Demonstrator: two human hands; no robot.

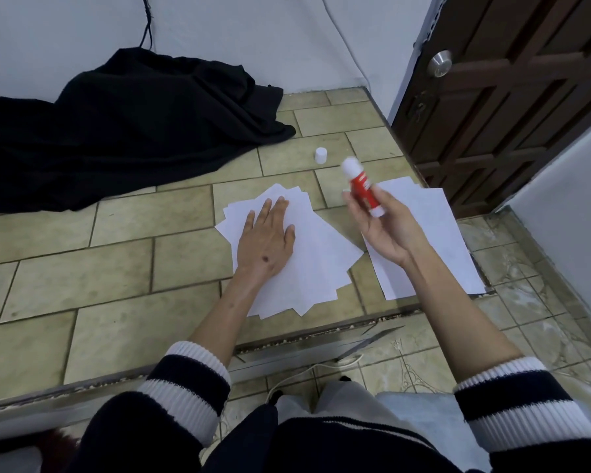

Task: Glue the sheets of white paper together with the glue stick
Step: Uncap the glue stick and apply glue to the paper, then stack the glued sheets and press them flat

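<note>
Head view, looking down from above at a raised platform of beige floor tiles, where a person is sitting with both arms reaching forward.

The left hand is lying palm down on a fanned stack of white paper sheets in the middle of the platform. Its fingers are lying straight and spread, pressing on the top sheet and gripping nothing.

The right hand is hovering in the air just right of that stack, palm turned up. Its fingers are curling loosely around a red glue stick with white ends, holding it by the lower half. The stick's long axis is tilting up and toward the far left, with its rounded white tip pointing away from the person. Motion blur is softening the tip.

A second pile of white paper sheets is lying to the right, directly beneath the right hand and wrist.

A small white cap is standing on the tiles beyond both piles, so the stick appears to be uncapped.

The stack under the left hand is lying down and to the left of the glue tip. The right hand, already carrying the stick, is the one placed to bring it across.

A crumpled black cloth is filling the far left, and a dark wooden door is standing at the far right.
</note>
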